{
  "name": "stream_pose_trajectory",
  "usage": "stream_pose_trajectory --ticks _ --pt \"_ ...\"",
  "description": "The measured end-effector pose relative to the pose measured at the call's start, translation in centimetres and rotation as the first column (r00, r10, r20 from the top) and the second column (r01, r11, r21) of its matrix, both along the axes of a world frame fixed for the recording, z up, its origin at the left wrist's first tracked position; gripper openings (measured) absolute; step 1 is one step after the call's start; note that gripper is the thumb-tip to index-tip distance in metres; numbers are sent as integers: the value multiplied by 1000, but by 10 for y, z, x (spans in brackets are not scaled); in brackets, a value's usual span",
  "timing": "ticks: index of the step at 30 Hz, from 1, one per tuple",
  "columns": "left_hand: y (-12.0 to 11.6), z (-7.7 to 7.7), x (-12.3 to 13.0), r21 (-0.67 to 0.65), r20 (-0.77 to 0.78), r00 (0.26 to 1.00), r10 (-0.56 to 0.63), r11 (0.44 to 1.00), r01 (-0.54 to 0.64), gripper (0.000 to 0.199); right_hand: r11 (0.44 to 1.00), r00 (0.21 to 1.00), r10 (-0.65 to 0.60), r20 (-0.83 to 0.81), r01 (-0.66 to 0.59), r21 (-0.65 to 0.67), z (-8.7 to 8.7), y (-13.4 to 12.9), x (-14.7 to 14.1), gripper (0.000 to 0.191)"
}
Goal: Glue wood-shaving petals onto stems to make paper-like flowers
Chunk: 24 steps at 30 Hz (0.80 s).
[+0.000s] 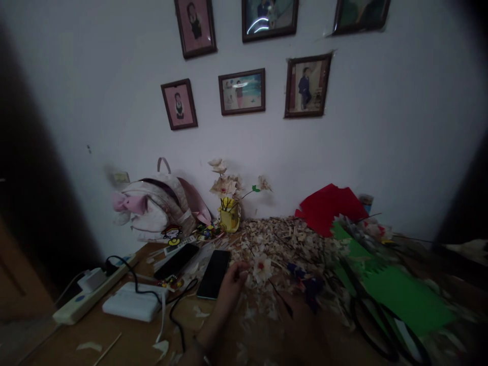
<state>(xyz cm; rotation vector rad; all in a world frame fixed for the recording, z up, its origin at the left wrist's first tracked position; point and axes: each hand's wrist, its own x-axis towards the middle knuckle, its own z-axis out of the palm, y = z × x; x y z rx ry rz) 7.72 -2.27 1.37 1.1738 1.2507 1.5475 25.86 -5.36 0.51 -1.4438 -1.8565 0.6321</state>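
Left hand (233, 279), lower centre of frame: fingers curled narrow, tips just beside a pale flower (262, 268) with a red centre. Contact, and whether anything is held, cannot tell. Right hand (295, 320), lower centre-right: dark and blurred, so its grip cannot be read. A thin dark stem (280, 298) slants in front of it; held or not, unclear.

Handling, my judgement: petals look thin and easily creased. Best to pinch at the flower's base, petals kept out of the grip; steady the stem with the other hand, turn in small moves. Loose scraps (282, 234) crowd the centre and could snag a petal; lifting the flower clear of them would help. More light would too.

Farther out: dark-blue item (305, 279) right of the flower, its kind unclear. Black-handled scissors (375, 333) over a green sheet (415, 300), lower right. 2 phones lie left of the left hand. Yellow cup (230, 218) of flowers, mid-frame. Worktop (143, 345) beneath.
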Motion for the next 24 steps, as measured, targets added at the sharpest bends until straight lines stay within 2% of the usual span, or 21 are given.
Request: stream_pose_trajectory --ticks 9,17,24 --pt "0 0 8 -99 118 992 -33 994 45 23 999 999 -26 -30 26 -19 1 0 0 36" --pt "0 0 3 -47 170 985 25 999 -17 25 1000 1000 -24 14 24 -14 3 -1 0 38" --pt "0 -4 10 -92 317 947 -47 993 80 29 1000 999 -16 -28 16 -20 0 0 0 34"
